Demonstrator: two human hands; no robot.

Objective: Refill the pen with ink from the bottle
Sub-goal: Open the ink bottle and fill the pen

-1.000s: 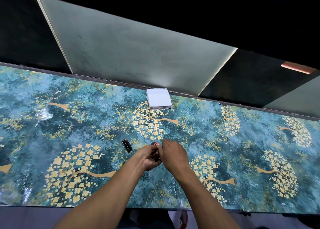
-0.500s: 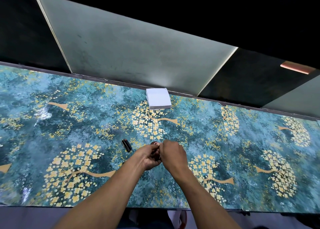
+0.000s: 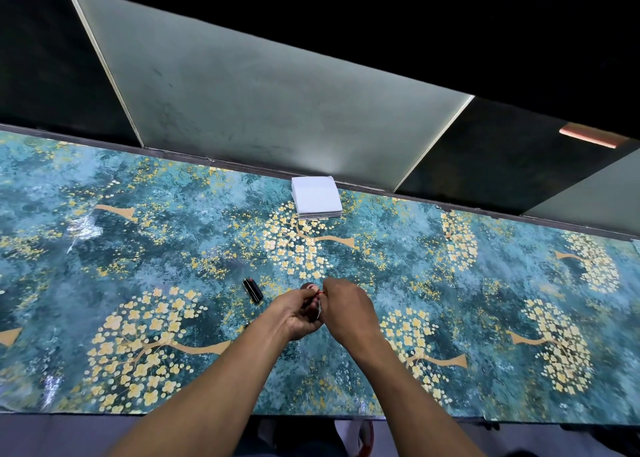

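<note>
Hands have hardly moved: left hand (image 3: 300,313) and right hand (image 3: 341,306) still pinch the pen (image 3: 318,305) together, just behind the ink bottle (image 3: 309,287). Filling looks unfinished.

We see a long counter (image 3: 485,283) covered in glossy teal with golden blossom trees. A white paper stack (image 3: 316,197) sits at its far edge. Nearer us and left of the stack lies a small black cap (image 3: 252,290).
</note>
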